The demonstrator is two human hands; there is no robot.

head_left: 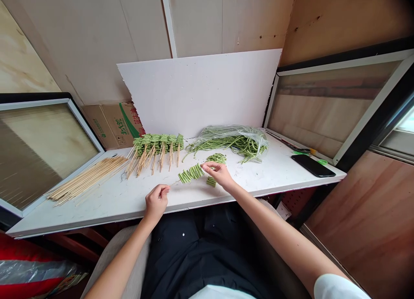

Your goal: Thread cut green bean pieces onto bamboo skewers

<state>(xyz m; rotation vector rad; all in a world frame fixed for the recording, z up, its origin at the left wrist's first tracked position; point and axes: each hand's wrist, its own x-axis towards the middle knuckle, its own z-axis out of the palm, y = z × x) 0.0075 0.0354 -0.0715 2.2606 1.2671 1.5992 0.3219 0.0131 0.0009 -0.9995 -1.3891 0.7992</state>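
My left hand (156,200) is closed on the blunt end of a thin bamboo skewer (173,183) near the table's front edge. Short green bean pieces (191,173) are threaded in a row along that skewer. My right hand (218,173) pinches the skewer's far end beside the last bean piece. A small heap of cut bean pieces (216,157) lies just behind my right hand, and a few more pieces (211,182) lie under it.
Finished bean skewers (157,147) are piled at the back left of the white table (274,174). Bare bamboo skewers (87,178) lie at the left. A plastic bag of long beans (233,141) sits behind. A black phone (312,165) lies at the right, near green-handled scissors (302,151).
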